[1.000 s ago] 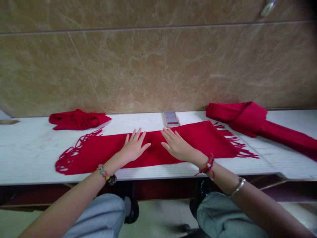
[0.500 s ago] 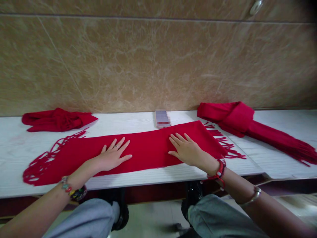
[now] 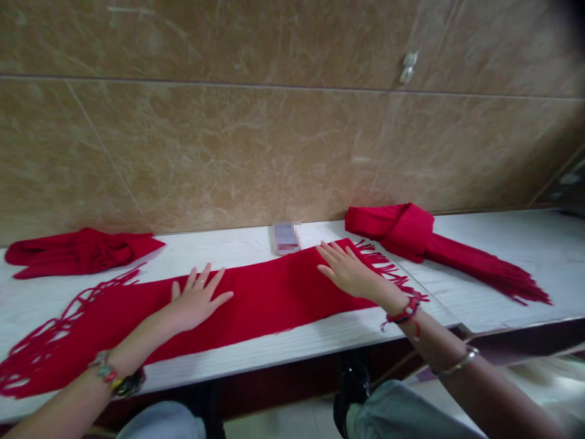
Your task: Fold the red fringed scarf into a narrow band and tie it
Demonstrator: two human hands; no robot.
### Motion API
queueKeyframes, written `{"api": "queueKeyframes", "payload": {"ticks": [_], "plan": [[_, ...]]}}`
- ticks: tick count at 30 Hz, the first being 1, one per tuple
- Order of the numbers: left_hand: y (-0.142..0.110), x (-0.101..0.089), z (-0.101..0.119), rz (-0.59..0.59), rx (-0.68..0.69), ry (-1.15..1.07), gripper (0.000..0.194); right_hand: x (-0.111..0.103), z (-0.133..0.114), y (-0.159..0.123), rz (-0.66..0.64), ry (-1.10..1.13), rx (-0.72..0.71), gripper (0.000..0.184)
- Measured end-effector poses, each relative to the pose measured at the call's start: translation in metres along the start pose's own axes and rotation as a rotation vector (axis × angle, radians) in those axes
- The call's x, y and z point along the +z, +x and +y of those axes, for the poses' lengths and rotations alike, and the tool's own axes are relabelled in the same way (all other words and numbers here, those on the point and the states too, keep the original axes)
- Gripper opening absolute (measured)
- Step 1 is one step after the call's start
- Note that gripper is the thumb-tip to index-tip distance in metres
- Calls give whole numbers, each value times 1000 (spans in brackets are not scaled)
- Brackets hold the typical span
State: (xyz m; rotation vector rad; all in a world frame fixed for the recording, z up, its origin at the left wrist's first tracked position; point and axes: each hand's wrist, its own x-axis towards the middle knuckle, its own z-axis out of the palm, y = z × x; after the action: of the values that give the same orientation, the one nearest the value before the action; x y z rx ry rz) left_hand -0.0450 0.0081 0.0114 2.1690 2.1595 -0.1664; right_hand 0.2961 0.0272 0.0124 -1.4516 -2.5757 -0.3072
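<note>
A long red scarf (image 3: pixel 269 296) with fringed ends lies flat across a white table (image 3: pixel 292 347). My left hand (image 3: pixel 194 300) rests palm down on the scarf left of its middle, fingers spread, a ring on one finger. My right hand (image 3: pixel 347 269) lies flat and open on the scarf near its right fringed end. Both wrists wear bracelets. Neither hand holds anything.
A bunched red scarf (image 3: pixel 80 251) lies at the back left. A knotted red scarf (image 3: pixel 425 241) lies at the back right, its tail running right. A phone (image 3: pixel 286 238) sits by the brown tiled wall (image 3: pixel 274 134). My knees show below the table edge.
My hands have slid apart along the scarf, the left going left and the right toward the right fringe. The view has shifted right and tilted.
</note>
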Motion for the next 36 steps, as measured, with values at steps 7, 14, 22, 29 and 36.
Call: {"api": "queueKeyframes", "payload": {"ticks": [7,14,22,29,36], "plan": [[36,13,81,87,367,-55,62,18,-11,29,-63,8,45,46],[42,26,61,134,408,-72,58,27,61,-4,-121,-143,180,39],[47,11,42,12,373,-67,59,-11,29,5,158,5,187,46],[74,-5,-5,63,522,15,48,-29,-99,8,81,199,-346,28],[90,-18,-16,-17,520,-108,42,-13,-163,13,10,130,-550,17]]}}
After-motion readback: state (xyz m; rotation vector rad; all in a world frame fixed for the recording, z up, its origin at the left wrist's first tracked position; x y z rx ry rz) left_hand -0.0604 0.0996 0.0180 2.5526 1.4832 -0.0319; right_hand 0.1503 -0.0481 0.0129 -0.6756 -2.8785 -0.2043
